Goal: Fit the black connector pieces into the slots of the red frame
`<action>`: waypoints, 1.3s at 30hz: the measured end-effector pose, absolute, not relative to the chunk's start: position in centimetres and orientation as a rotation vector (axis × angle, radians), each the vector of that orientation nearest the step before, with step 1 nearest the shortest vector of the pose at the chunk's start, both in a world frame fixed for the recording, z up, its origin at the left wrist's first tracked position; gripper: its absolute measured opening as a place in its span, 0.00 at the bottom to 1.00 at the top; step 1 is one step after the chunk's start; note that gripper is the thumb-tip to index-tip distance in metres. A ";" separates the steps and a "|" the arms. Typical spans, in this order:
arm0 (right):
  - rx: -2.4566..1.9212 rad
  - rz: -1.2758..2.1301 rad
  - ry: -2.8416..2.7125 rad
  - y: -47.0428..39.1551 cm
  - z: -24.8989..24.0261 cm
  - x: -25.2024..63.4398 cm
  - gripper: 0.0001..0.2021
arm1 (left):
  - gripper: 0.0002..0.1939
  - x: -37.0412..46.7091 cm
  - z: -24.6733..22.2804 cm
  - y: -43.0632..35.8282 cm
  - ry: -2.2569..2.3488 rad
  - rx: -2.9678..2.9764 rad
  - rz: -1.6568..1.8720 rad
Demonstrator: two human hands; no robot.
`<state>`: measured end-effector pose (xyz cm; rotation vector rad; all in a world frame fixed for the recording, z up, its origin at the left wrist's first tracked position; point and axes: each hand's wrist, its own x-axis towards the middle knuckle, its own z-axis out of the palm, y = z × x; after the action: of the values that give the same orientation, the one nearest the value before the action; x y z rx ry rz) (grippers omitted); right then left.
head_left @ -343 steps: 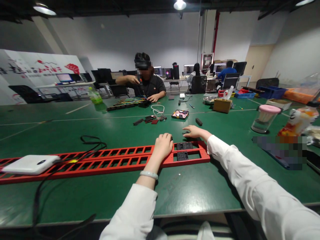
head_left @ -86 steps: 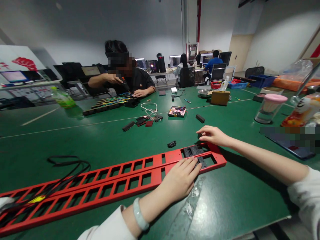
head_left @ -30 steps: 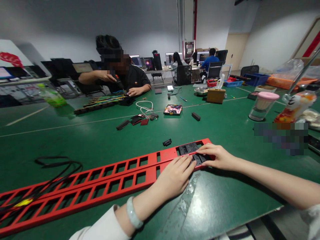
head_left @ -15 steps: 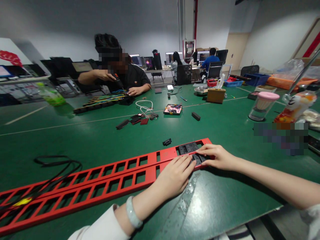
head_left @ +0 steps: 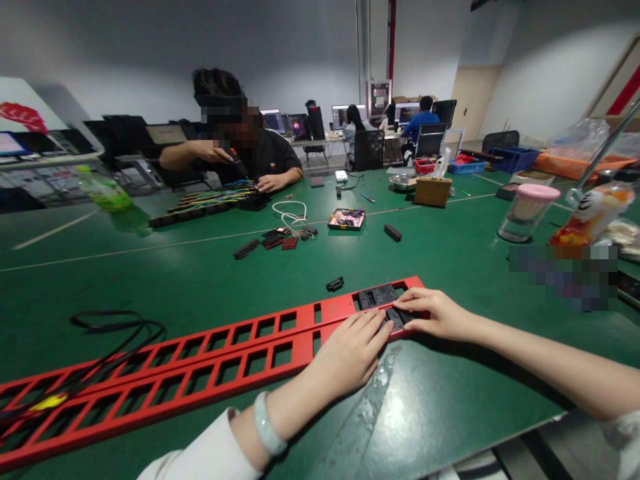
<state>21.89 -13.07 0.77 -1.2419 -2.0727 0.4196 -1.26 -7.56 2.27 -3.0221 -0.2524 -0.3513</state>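
Two long red frames point(head_left: 300, 358) with rows of rectangular openings lie side by side on the green table. Black modules point(head_left: 377, 297) fill openings near the right end of the far frame. My left hand point(head_left: 350, 347) rests over the near frame, fingers together, its fingertips on black modules point(head_left: 395, 319) there. From the right, my right hand point(head_left: 435, 315) pinches at the outer end of these same modules; its fingertips partly hide them. A small loose black part point(head_left: 335, 284) lies just beyond the frames.
Black cables point(head_left: 120, 320) cross the frames at left. Farther back are dark and red pieces point(head_left: 289, 243), a small tray point(head_left: 346, 219) and a black block point(head_left: 393, 232). A lidded cup point(head_left: 525, 213) stands right. Across the table, a person point(head_left: 270, 157) holds a tool over wiring.
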 end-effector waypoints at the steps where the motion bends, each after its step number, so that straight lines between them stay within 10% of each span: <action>1: -1.245 0.433 -2.063 -13.1 0.8 21.9 0.20 | 0.25 -1.3 2.3 -7.6 -0.254 -3.021 -0.347; 39: -1.218 0.367 -2.213 -13.3 0.5 22.2 0.20 | 0.24 -1.2 2.1 -7.5 -0.238 -3.008 -0.341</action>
<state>22.18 -13.32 0.50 -1.2182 -2.2133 0.3672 -1.19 -7.53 2.14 -3.0079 -0.2383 -0.3409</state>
